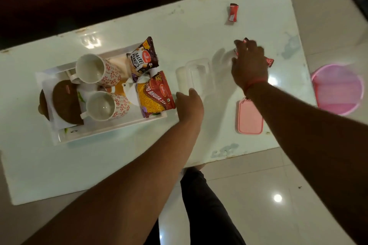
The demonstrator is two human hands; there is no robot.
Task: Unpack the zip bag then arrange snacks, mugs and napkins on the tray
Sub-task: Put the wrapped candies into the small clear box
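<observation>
Right hand (250, 65) pinches red sachets (269, 61) off the counter (119, 155), gathering loose snacks for the tray (111, 128); left hand (189, 103) hovers beside it, fingers loosely spread.

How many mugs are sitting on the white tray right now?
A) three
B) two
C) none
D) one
B: two flowered mugs, one toward the far side and one nearer, lie on the tray beside the two snack packets.
</observation>
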